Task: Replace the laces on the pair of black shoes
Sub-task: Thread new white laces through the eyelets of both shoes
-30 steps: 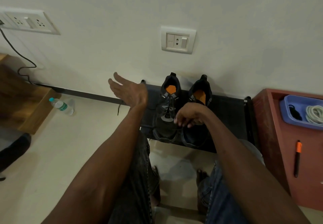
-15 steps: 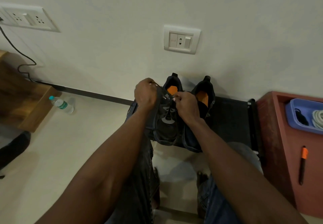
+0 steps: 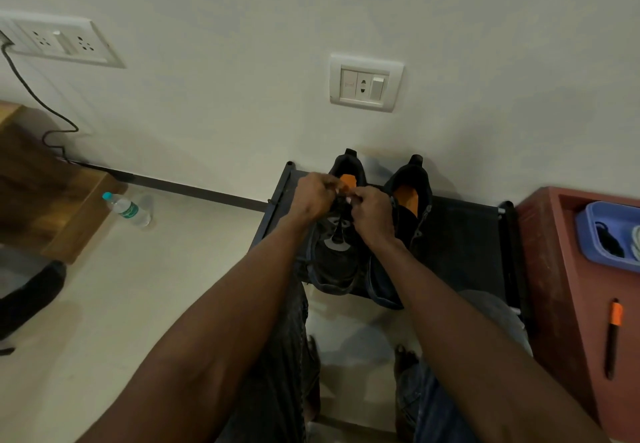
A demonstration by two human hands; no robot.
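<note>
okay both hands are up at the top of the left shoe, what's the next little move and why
Probably draw the lace out of the top eyelets. Both the left hand and right hand are bunched at the tongue of the left shoe, fingers apparently pinching its lace, and it looks still threaded lower down. The right shoe is untouched.

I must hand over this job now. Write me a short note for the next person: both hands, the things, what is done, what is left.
Left hand and right hand: both pinch the lace at the top of the left shoe.
Both shoes stand on the black rack; the right shoe shows no lace.
Blue tray on the red cabinet holds a white cord and something black.
Done: hard to tell.
Left: fit new laces on both shoes.
</note>
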